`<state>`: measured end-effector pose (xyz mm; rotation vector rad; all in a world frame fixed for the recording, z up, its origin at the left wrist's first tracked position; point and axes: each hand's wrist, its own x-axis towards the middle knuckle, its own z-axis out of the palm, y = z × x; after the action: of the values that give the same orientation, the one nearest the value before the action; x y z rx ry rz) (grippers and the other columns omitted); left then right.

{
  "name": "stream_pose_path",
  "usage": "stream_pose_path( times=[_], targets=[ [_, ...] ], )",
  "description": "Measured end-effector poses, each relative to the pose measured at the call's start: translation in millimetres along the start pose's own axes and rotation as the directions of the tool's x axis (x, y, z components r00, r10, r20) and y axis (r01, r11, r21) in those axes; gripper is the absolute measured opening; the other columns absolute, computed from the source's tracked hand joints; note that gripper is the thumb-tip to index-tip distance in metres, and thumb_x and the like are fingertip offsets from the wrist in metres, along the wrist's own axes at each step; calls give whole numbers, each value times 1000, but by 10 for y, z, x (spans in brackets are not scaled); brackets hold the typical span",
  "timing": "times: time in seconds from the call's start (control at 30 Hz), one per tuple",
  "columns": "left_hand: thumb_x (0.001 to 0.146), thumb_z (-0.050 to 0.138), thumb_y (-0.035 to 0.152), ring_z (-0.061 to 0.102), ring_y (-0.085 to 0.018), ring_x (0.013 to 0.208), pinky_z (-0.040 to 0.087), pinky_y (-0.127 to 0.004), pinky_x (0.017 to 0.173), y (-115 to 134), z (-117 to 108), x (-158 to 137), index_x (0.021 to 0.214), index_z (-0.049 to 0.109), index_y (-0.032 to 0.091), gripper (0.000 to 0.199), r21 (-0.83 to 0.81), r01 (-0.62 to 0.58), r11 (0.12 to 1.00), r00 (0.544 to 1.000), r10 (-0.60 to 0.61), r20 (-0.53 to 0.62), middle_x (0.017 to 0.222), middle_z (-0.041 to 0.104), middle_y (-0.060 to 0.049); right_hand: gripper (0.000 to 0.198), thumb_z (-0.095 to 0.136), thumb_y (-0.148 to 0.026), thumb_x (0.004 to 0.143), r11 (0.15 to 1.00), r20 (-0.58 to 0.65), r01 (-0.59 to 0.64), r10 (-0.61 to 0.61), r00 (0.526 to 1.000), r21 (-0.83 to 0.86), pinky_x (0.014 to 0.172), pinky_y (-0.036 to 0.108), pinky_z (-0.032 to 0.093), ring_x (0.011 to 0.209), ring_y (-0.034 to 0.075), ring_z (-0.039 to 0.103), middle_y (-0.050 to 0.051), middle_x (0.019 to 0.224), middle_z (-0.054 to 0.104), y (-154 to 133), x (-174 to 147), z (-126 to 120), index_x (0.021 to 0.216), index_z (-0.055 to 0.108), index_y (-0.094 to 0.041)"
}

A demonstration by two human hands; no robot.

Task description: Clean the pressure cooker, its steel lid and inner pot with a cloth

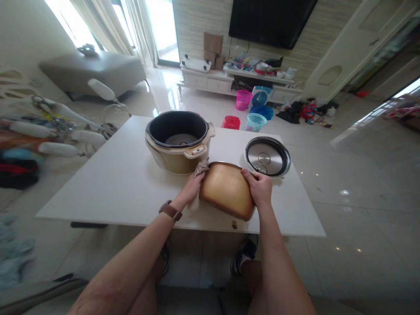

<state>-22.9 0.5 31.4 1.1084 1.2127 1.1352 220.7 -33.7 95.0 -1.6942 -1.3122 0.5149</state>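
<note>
A gold inner pot (226, 190) lies tilted on its side on the white table (124, 183), its bottom turned toward me. My right hand (260, 187) grips its right edge. My left hand (193, 186) presses a small cloth (201, 167) against the pot's left side. Just behind stands the open rice cooker body (179, 146), dark inside. Its round metal lid (267, 156) lies flat on the table to the right.
The table's front edge runs close to my knees. On the left stands a rack with scissors and white handles (55, 127). Beyond the table are coloured baskets (249, 111) on the floor and a low TV cabinet (229, 81).
</note>
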Motion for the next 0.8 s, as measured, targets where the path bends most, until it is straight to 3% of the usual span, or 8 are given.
stream_pose_path(
  times=[0.3,0.4,0.63,0.7,0.8],
  targets=[
    [80,64,40,66,-37,130,46,-50,116,-77,112,61,103,80,14,39,-111,185,976,981,-190,-35,129,77,-16,66,71,-76,78,996,6,-3,2,1000,86,53,30,22,58,10,27,-5,55,32,97,18,-45,52,40,-23],
    [82,63,38,65,-36,131,45,-49,117,-9,124,41,106,80,14,38,-74,102,992,990,-108,-86,131,76,-15,66,72,-76,78,994,5,-20,20,1000,107,52,30,22,57,10,27,-5,55,31,125,27,-48,52,40,-23],
    [87,64,37,59,-33,139,36,-45,126,149,142,-110,124,78,15,45,0,-153,988,986,153,-66,139,73,-11,65,71,-77,78,994,14,-23,22,1000,102,52,30,23,57,11,29,-5,55,36,138,46,-26,53,48,-22],
    [89,64,36,59,-32,140,35,-44,127,158,142,-122,128,76,15,46,16,-181,983,981,182,-59,142,71,-10,64,71,-77,77,994,13,-33,32,999,105,53,29,24,57,11,30,-5,55,36,142,52,-22,53,50,-21],
    [88,65,38,61,-34,138,37,-46,125,113,125,-79,125,77,14,46,7,-134,991,989,135,-61,141,72,-12,63,73,-76,76,992,21,-53,51,999,118,53,29,25,57,11,31,-5,55,38,160,59,-24,55,54,-20]
  ],
)
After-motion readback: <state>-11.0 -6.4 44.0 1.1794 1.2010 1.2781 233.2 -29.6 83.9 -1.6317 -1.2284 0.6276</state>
